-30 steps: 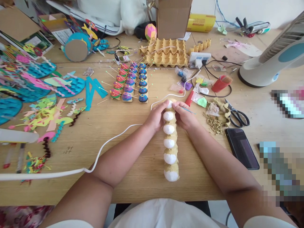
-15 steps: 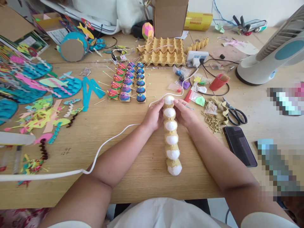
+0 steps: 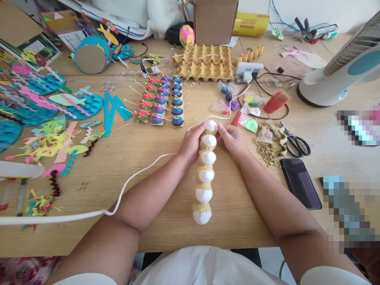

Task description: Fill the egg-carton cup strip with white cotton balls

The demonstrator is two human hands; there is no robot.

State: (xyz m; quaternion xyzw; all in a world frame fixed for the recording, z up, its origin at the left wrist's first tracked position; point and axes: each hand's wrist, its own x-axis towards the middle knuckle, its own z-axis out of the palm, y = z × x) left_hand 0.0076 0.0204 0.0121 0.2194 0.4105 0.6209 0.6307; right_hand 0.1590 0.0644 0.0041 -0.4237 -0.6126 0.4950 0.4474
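Note:
A strip of egg-carton cups [image 3: 204,186], its bumps capped in white, runs from between my hands toward me above the wooden table. My left hand [image 3: 192,141] is closed on its far end from the left side, thumb by the top white cap. My right hand [image 3: 233,139] is beside that same end, fingers pinched together with the fingertips close to the top cap. A thin teal stick [image 3: 236,137] pokes out of my right hand toward the right. The fingers under the strip are hidden.
Painted egg-carton rows [image 3: 159,102] with pins stand beyond my hands. A white cable [image 3: 130,178] crosses at left. Scissors [image 3: 297,143], a phone [image 3: 300,183] and carton scraps [image 3: 267,150] lie right, near a fan [image 3: 326,85]. Paper cutouts [image 3: 56,140] cover the left side.
The strip's near end has swung left, so it now slants. My right hand's fingertips have drawn slightly off the top cap. My left hand keeps its hold.

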